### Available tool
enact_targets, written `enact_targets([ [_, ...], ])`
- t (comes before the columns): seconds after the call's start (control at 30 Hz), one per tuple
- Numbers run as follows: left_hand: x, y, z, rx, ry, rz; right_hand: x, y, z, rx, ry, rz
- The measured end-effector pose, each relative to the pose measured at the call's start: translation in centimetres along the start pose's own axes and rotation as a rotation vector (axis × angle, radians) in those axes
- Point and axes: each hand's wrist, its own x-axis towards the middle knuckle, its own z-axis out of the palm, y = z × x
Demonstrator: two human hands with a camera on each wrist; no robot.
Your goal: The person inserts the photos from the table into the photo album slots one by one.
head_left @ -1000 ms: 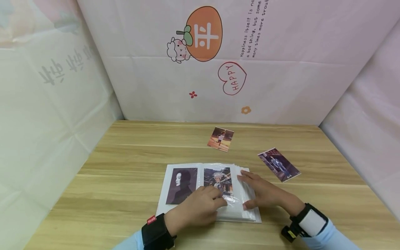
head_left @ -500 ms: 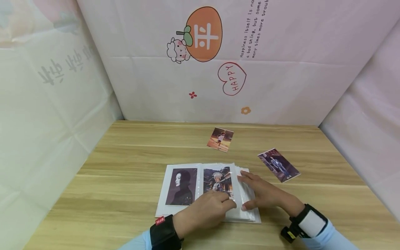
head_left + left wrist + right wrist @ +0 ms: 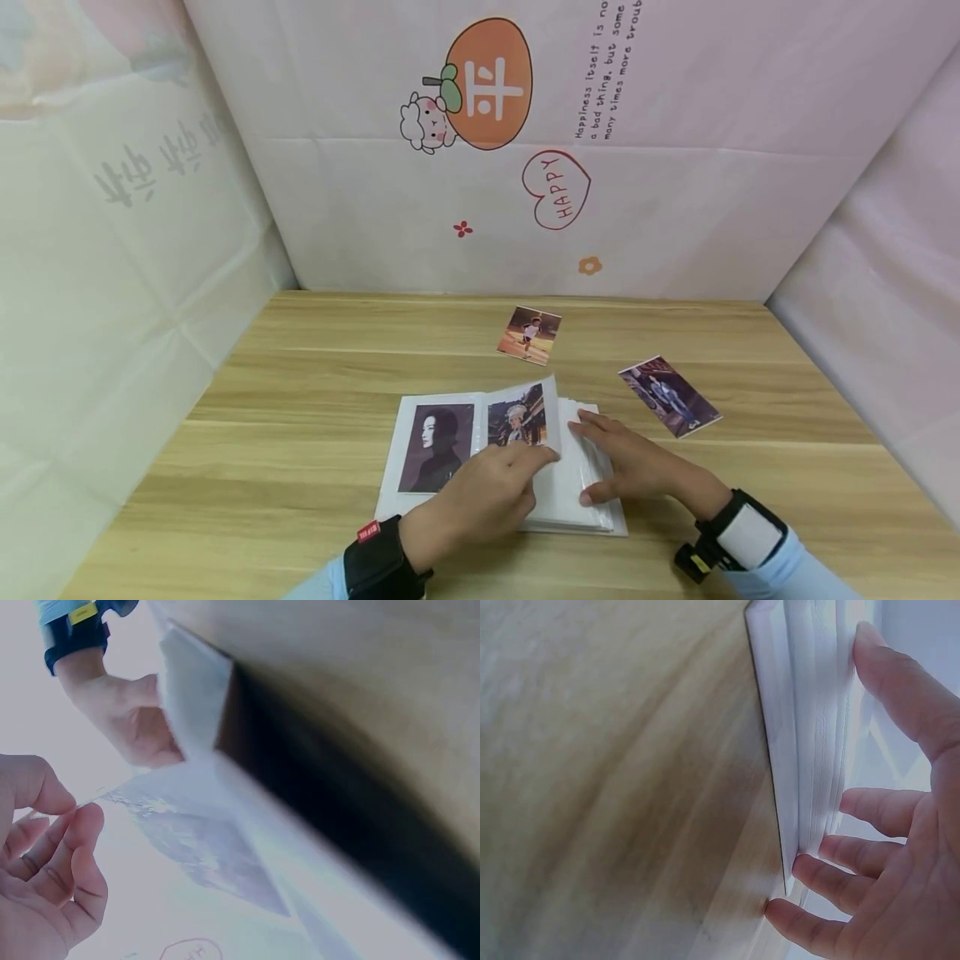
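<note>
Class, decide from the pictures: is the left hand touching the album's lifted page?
Touching. The left wrist view shows the left hand pinching the lifted page by its edge.

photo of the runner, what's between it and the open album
In the head view, only bare wooden tabletop shows between the photo of the runner and the open album.
</note>
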Motion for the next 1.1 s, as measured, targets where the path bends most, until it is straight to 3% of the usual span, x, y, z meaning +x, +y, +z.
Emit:
enact_targets([
  [0.27,0.0,-0.2,-1.7,-0.127,0.134,-0.056,-0.1,0.2,-0.1,-0.014,0.015,-0.034],
  [0.47,-0.4,-0.2,-2.3,-0.121,0.164,-0.073,-0.2,0.2,-0.1,-0.007,0.012,-0.043],
  [0.6,-0.9,-0.1,-2.9,-0.122,0.177,-0.139,-0.1,0.2,-0.1,-0.001,0.006,-0.043],
  [0.87,-2.1,-0.2,-5.4,-0.133,0.167,-0.368,-0.1,0.1,-0.1,0.001,-0.004,-0.02],
  [1.1,-3.1,-0.8,-6.9,-0.094,0.055,-0.589,-0.1,0.1,-0.1,0.003,-0.008,-0.018],
])
